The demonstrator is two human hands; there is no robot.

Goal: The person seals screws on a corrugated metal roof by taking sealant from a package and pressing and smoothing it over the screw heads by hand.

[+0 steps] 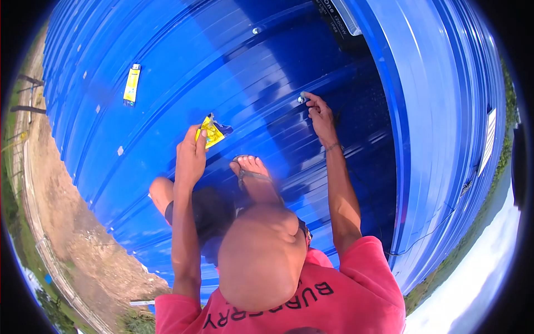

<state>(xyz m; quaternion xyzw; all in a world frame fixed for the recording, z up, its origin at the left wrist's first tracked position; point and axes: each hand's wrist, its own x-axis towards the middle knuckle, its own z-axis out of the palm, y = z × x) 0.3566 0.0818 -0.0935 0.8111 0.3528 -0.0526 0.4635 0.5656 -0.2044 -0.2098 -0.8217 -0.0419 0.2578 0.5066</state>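
Note:
My left hand (pixel 191 155) is closed on a torn yellow packet (pixel 211 132), pinched between thumb and fingers; its dark, crumpled end points away from me. What the packet contains is hidden. My right hand (pixel 322 121) reaches forward with its index finger stretched out. That fingertip touches a shiny roofing screw head (pixel 301 100) on the blue metal roof (pixel 167 111), with something pale around it. The other fingers of this hand are bent, and I see nothing held in them.
A yellow flat package (pixel 132 85) lies up the roof at left. A second screw head (pixel 256 31) is farther ahead. A floodlight (pixel 346 18) stands near the raised blue ridge (pixel 384 67). My sandalled foot (pixel 255 173) rests between my hands. Bare ground (pixel 72 228) lies below the left roof edge.

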